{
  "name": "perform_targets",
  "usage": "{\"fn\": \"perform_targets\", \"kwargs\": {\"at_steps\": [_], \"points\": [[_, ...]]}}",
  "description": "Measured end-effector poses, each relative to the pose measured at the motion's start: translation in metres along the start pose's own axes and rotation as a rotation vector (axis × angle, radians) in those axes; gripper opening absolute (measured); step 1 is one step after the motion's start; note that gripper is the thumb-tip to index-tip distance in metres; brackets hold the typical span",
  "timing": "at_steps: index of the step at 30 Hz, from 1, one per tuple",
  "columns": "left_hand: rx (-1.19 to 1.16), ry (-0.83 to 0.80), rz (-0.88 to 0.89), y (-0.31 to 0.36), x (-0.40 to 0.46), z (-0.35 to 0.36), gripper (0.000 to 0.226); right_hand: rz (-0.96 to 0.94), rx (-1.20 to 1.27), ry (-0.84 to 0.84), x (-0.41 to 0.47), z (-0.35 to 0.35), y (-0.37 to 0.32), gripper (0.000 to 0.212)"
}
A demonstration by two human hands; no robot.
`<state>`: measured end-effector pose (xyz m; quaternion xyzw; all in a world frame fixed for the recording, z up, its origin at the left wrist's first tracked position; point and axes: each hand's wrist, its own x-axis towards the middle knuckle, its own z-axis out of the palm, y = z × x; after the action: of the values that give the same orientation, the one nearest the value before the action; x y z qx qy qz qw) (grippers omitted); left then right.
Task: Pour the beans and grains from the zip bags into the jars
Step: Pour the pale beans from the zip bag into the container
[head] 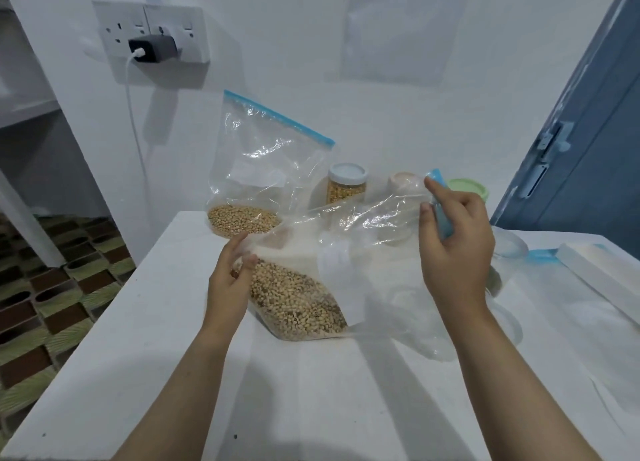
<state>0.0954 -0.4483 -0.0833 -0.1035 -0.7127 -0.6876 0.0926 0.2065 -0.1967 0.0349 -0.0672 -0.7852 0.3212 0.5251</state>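
A clear zip bag of pale beans (pixel 298 301) lies tilted on the white table (pixel 166 339), its beans heaped at the lower end. My left hand (pixel 230 273) pinches the bag's plastic beside the beans. My right hand (pixel 453 239) grips the bag's blue zip strip, raised above the table. A second zip bag (pixel 256 170) with yellowish grains at its bottom leans upright against the wall. Behind stand a jar with a white lid (pixel 347 183) holding yellow grains, a pink-lidded jar (pixel 403 182) and a green-lidded jar (pixel 471 187), both partly hidden.
A glass jar (pixel 509 246) sits right of my right hand, seen through plastic. A white box (pixel 602 280) and a blue strip lie at the far right. A wall socket with a charger (pixel 152 47) is above left. The table's left edge drops to a patterned floor.
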Motion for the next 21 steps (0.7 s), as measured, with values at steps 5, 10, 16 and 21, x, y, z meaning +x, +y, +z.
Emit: {"fn": "perform_targets", "kwargs": {"at_steps": [5,10,16,21], "points": [[-0.004,0.058,0.010,0.002,0.005,0.009,0.036,-0.011,-0.005,-0.013,-0.003,-0.006,0.004,0.034],[-0.012,0.073,-0.010,0.002,0.014,0.015,0.040,-0.049,-0.003,-0.015,0.000,-0.009,0.007,0.034],[-0.015,0.137,0.039,0.005,0.018,0.024,0.039,-0.092,0.006,-0.023,0.003,-0.009,0.006,0.034],[-0.048,0.195,0.057,0.014,0.025,0.030,0.031,-0.130,0.006,-0.016,0.010,-0.012,0.002,0.036]]}}
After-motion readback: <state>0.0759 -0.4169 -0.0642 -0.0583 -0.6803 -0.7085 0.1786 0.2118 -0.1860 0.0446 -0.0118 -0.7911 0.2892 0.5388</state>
